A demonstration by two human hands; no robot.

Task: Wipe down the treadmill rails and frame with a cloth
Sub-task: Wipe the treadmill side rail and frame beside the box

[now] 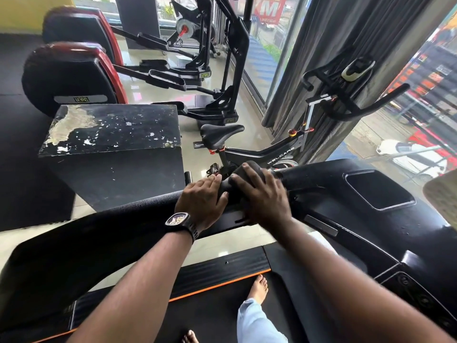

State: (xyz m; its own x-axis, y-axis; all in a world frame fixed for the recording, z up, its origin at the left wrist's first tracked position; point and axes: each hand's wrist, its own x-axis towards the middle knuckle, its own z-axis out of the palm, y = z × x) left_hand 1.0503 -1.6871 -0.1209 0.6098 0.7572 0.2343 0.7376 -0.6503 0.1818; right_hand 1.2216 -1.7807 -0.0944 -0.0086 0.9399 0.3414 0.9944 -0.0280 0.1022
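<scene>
The treadmill handrail (148, 201) is matt and finely grained at left; the console housing (321, 174) at right is smooth, glossy black plastic. The dark cloth (249, 169) looks soft and matt. The far box (111, 125) has flaked matt black coating, and the floor tiles (242, 112) are glossy.

Worn black box (111, 134) & bike saddle (220, 132) just beyond rail (74, 243)
</scene>
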